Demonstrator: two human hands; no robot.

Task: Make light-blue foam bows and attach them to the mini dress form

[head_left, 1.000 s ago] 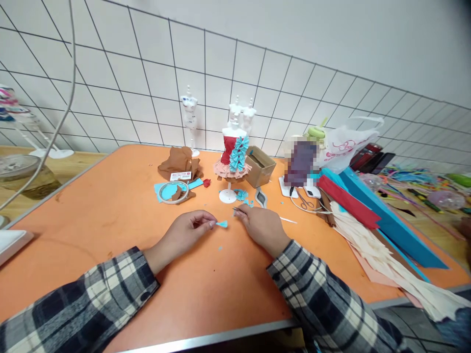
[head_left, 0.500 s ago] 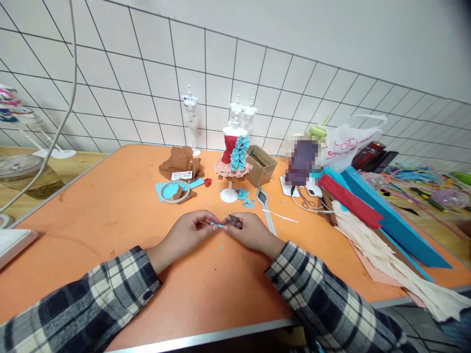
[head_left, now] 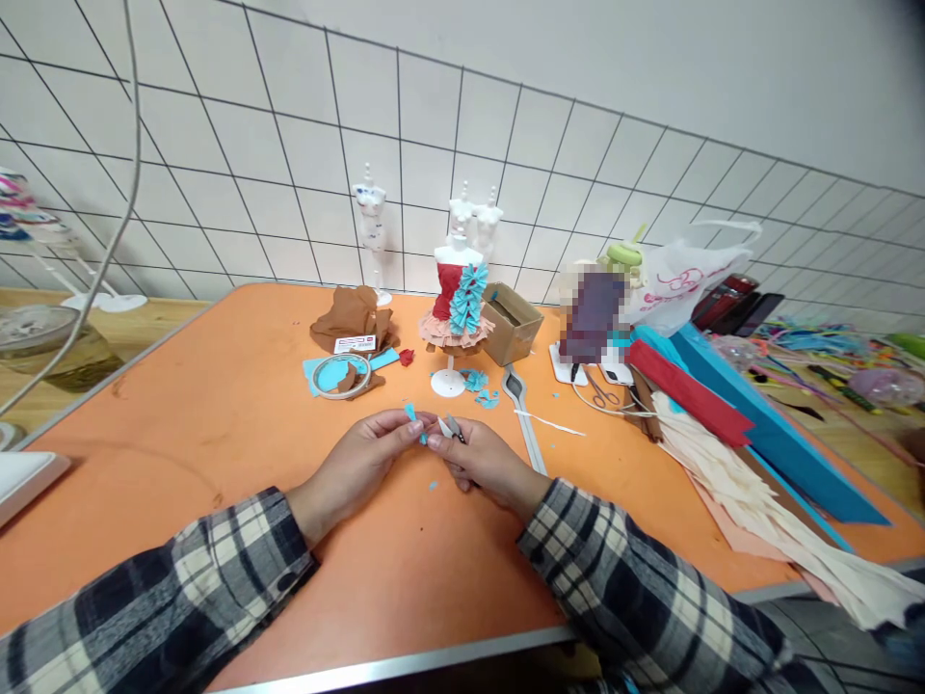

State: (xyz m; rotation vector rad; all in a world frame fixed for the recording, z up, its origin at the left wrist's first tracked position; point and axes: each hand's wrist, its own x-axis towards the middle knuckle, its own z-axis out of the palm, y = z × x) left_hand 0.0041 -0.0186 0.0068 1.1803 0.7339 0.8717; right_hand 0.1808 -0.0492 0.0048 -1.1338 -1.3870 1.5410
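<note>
My left hand [head_left: 361,458] pinches a small strip of blue crepe paper [head_left: 411,413] over the near middle of the table. Fingertips of my right hand [head_left: 491,461] meet the lower end of the same strip. Tucked in the right hand is a pair of small thread snips [head_left: 451,427], blades pointing up and left; its handle is mostly hidden by the fingers. Just beyond my hands stands a small white mannequin [head_left: 449,383] in a red paper bodice [head_left: 449,286], with blue ruffles [head_left: 469,299] down one side and a pink ruffled skirt [head_left: 449,331].
Brown paper [head_left: 347,315] and a roll of tape [head_left: 318,387] lie left of the mannequin. A cardboard box [head_left: 516,337], scissors [head_left: 601,390] and a grey zipper-like strip [head_left: 526,424] are on the right. Folded red paper [head_left: 683,395] and cream paper [head_left: 729,482] spread along the right edge.
The blue strip has turned from lying flat to upright between my fingers. My right hand has rolled, and the snips' blades now point more upward.
</note>
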